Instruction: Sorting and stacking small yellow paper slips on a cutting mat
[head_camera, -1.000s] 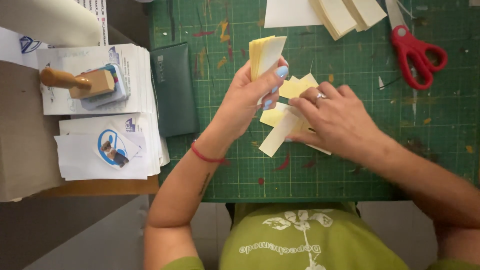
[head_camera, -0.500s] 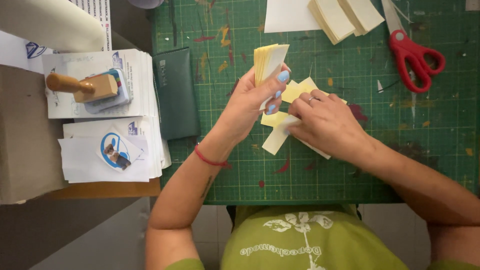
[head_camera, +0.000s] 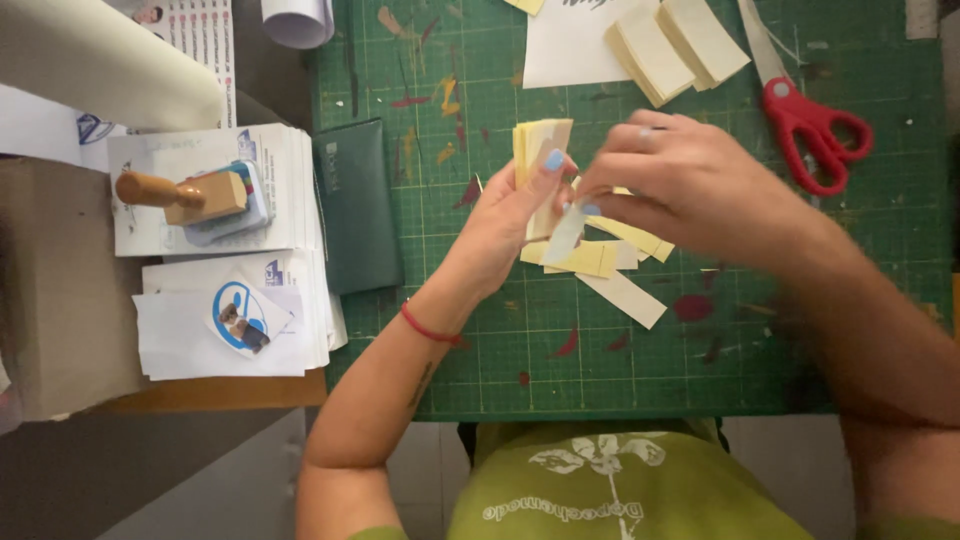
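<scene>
Stack (head_camera: 535, 150) between left-hand fingers (head_camera: 553, 162)

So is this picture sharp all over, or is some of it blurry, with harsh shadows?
Head view: the right hand and the pale strip at its fingertips are smeared by motion; the left hand, its stack of yellow cards, the red scissors and the green cutting mat look crisp. Light is soft and even, with faint shadows and no glare.

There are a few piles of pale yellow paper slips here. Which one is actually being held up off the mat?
The upright stack of slips gripped in the left hand. The two stacks by the red scissors and the loose slips lie flat on the green mat.
</scene>
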